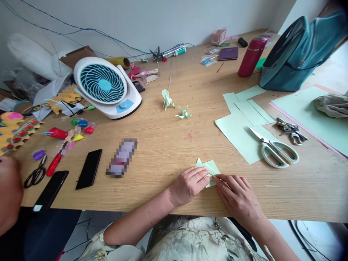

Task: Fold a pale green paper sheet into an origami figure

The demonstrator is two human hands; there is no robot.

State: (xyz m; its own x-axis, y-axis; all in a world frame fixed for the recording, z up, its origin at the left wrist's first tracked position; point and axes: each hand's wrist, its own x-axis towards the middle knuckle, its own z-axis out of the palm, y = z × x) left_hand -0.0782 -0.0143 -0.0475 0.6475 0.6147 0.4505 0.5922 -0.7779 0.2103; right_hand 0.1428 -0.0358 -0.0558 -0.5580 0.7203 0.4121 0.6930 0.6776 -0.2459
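Observation:
A folded piece of light green paper (214, 166) lies on the table in front of me, its creased flaps partly hidden under my fingers. My left hand (189, 184) presses down on it from the left, fingers close together over the paper. From the right, my right hand (239, 194) holds the paper's edge between thumb and fingers. Beyond them stand two small folded paper figures (167, 99) in the same green. Scissors with pale handles (280, 152) rest at the right on flat green sheets (239, 136).
A white fan (106, 85) stands at the back left. Phones (89, 169), black scissors (35, 175) and craft bits lie left, beside another person's arm (9, 192). Keys (292, 130), a red flask (252, 57) and a teal bag (288, 61) are at the right.

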